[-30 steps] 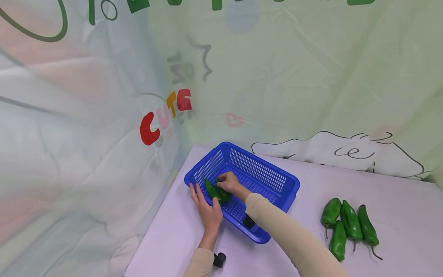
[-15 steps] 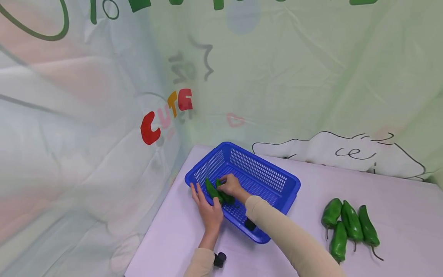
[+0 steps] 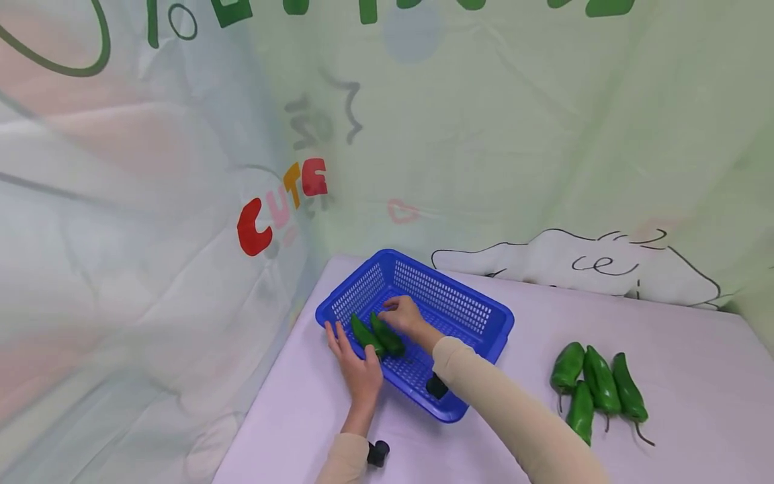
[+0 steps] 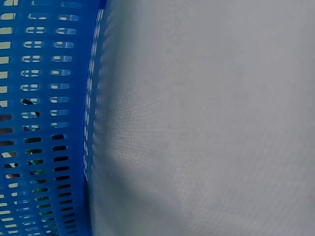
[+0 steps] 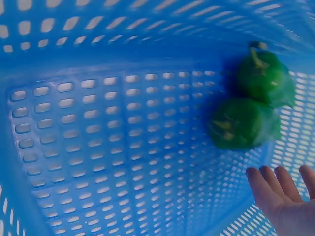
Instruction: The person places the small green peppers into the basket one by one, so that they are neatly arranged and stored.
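A blue perforated plastic basket (image 3: 510, 323) stands on the table with two green peppers lying side by side at its left end. My right hand (image 3: 404, 316) is inside, just above the tip of the right-hand pepper (image 3: 387, 336). In the right wrist view, its fingers (image 5: 278, 184) are loosely spread, apart from both peppers (image 5: 241, 124). Straight fingers of my left hand (image 3: 361, 378) rest against the basket's left rim, the thumb at the front rim beside the left-hand pepper (image 3: 365, 336). The left wrist view shows only the basket's outer wall (image 4: 44, 110) and the tablecloth.
Several more green peppers (image 3: 600, 383) lie in a group on the pale table (image 3: 484, 450), right of the basket. Printed cloth curtains (image 3: 514, 134) close off the back and left. A black wrist camera (image 3: 437, 386) on my right arm hangs over the basket's front rim.
My right hand has let go of the right-hand pepper and risen slightly off it. That pepper lies beside the other one. The left hand has stayed on the rim.
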`<state>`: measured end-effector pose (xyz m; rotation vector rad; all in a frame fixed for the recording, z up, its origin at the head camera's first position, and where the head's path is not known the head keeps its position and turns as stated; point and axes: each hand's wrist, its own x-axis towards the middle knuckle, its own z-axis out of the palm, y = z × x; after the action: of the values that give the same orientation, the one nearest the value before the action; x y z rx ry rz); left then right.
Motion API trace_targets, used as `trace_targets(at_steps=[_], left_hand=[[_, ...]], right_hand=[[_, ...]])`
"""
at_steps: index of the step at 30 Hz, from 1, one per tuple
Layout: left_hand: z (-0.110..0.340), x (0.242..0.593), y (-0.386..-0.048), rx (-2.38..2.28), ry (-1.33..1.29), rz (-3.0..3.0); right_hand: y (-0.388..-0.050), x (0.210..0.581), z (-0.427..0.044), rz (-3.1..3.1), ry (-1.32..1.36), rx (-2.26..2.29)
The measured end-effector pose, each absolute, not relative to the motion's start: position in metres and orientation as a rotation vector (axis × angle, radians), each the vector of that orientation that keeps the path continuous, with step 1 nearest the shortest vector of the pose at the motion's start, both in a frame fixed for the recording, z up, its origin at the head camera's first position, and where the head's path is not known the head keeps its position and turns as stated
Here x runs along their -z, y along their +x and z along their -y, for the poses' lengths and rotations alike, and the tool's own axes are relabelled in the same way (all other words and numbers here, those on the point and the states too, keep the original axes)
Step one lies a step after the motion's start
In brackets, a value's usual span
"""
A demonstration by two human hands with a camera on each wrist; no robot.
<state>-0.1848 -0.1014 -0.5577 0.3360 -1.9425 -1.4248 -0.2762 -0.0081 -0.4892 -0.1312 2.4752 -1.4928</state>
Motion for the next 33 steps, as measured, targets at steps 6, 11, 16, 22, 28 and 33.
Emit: trace_targets(at_steps=[6, 11, 16, 22, 28, 33], left_hand=[[0.101, 0.557, -0.184, 1.421, 0.330, 1.951], [0.100, 0.557, -0.183, 1.435, 0.333, 1.955], [0.100, 0.556, -0.181, 1.448, 0.349, 1.963], [0.103, 0.554, -0.181, 1.450, 0.341, 1.943], [0.105, 0.552, -0.183, 1.440, 0.322, 1.949], [0.101, 0.553, -0.180, 1.457, 0.342, 1.959]], right_hand=[[-0.270, 0.471, -0.009, -2.302, -0.115, 1.562], [-0.266, 0.458, -0.035, -2.213, -0.174, 1.560], [-0.261, 0.443, -0.071, -2.193, -0.255, 1.549], [-0.253, 0.428, -0.115, -2.213, -0.313, 1.570], [-0.243, 0.420, -0.158, -2.306, -0.267, 1.561], [-0.233, 0.415, -0.196, -2.337, -0.211, 1.576]])
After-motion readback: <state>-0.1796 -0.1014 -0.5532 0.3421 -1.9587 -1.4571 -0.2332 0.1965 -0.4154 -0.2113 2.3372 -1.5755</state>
